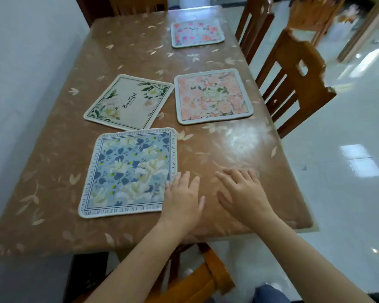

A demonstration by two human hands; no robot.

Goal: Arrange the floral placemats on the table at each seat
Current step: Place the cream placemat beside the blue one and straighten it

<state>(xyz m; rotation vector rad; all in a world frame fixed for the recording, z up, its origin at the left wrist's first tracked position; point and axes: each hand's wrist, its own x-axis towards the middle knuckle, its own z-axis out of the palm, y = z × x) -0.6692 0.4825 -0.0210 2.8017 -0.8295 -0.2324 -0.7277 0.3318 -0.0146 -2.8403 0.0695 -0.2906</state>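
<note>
Where the left hand (182, 202) lies over it, the lower right corner of the blue floral placemat (129, 171) is hidden, along with part of the lettering printed round its border. The far pink placemat (197, 33) near the back edge is soft and its pattern hard to read, and the carved wooden chair (293, 84) on the right side is smeared by blur. A second chair (201, 281) below the near table edge is mostly covered by the forearms. The left hand's fingers (185, 178) are straight and slightly spread; its little-finger side rests on the blue mat's right border while the rest lies on the brown leaf-patterned table (53, 160). The right hand (241, 191) lies palm down on the bare tabletop just beside it, fingers (232, 173) extended and a little apart, holding nothing and touching no mat; the fingertips are blurred. The blue mat sits at the near left; behind it a cream "Beautiful" placemat (129, 101) lies turned at an angle, nearly touching the peach floral placemat (213, 96) on the right.
</note>
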